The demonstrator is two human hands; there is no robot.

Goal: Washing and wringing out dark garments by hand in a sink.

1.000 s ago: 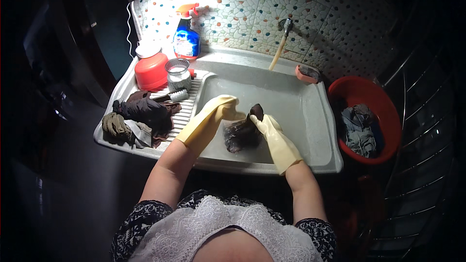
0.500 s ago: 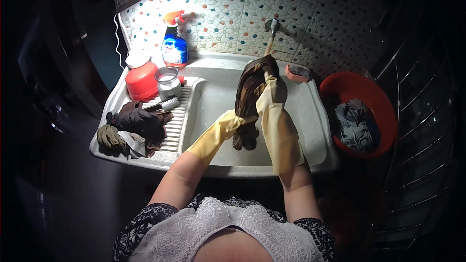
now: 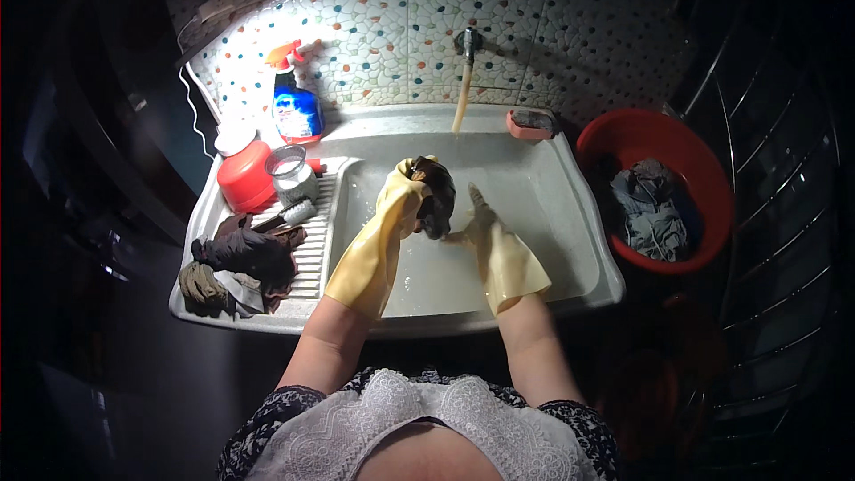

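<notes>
Head view: near the middle, a wet dark cloth (image 3: 438, 200) is raised over the bowl of the pale sink (image 3: 401, 116), bunched in the yellow-gloved left hand (image 3: 411, 183), whose grip is clamped on its upper part. At the cloth's 4 o'clock is the gloved right hand (image 3: 481, 224), grip apart, one finger pointing towards 12 and the thumb towards 9; whether the thumb touches the cloth I cannot tell.

From the cloth, the tap with its hose (image 3: 464, 93) is at 12 o'clock, a pink soap box (image 3: 532, 127) at 2, and a red basin of clothes (image 3: 712, 223) at 3. The ribbed ledge (image 3: 313, 254) at 8 to 9 carries dark garments (image 3: 249, 254), a brush (image 3: 299, 212) and a glass jar (image 3: 294, 180); the blue spray bottle (image 3: 297, 113) is at 10.
</notes>
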